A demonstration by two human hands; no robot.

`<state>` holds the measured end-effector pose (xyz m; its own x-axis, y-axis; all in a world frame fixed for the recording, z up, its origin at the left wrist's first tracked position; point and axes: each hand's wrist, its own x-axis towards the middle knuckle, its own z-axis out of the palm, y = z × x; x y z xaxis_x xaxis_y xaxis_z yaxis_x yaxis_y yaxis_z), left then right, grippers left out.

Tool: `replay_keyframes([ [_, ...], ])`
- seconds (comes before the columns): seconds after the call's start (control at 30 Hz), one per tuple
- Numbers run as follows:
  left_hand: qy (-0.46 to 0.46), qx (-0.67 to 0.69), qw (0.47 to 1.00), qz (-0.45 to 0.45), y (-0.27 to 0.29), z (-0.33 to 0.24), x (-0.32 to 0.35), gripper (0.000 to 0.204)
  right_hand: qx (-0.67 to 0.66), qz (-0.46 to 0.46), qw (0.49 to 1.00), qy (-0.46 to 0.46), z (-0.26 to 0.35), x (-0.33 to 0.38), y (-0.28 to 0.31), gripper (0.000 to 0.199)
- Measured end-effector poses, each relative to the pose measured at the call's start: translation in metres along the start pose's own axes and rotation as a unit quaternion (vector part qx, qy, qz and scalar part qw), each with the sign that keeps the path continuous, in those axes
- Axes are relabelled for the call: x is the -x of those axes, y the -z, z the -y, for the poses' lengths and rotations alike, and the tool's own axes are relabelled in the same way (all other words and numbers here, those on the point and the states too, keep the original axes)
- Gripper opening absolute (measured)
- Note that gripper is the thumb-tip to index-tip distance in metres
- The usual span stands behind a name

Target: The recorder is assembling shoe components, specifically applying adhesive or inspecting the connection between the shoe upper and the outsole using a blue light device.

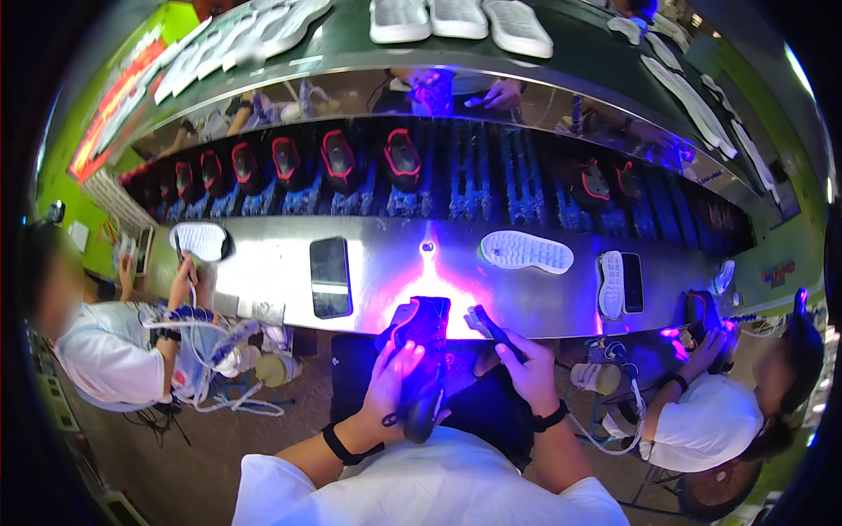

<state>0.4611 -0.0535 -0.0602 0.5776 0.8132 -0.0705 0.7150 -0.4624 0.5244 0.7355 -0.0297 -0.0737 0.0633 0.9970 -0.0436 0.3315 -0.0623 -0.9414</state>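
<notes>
My left hand grips a dark shoe upper from its left side, holding it upright over my lap under violet light. My right hand is closed around a dark brush-like tool, whose tip points up and left, just right of the shoe. Both wrists wear black bands. A violet glow falls on the shiny metal bench straight ahead of the shoe.
On the bench lie a black phone, a white sole and another white sole beside a dark slab. Behind it, a conveyor carries several black-and-red shoes. One person sits at my left, another at my right.
</notes>
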Motion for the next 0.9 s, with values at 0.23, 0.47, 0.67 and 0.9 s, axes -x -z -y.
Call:
replay_keyframes([
  [0.23,-0.236,0.171,0.895,-0.338,-0.021,0.026,0.000,0.098,0.053,0.012,0.998,-0.020,-0.014,-0.017,-0.016,0.036],
  [0.47,-0.293,0.094,0.898,-0.314,-0.027,0.029,0.005,0.054,0.045,0.049,0.998,-0.001,-0.006,-0.016,-0.017,0.037],
  [0.67,-0.229,0.068,0.932,-0.271,-0.027,0.026,0.014,0.051,0.037,0.066,0.996,-0.051,-0.006,-0.018,-0.005,0.031],
  [0.9,-0.222,0.067,0.941,-0.246,-0.023,0.019,0.012,0.060,-0.056,0.105,0.987,-0.107,-0.004,0.005,-0.002,0.035],
])
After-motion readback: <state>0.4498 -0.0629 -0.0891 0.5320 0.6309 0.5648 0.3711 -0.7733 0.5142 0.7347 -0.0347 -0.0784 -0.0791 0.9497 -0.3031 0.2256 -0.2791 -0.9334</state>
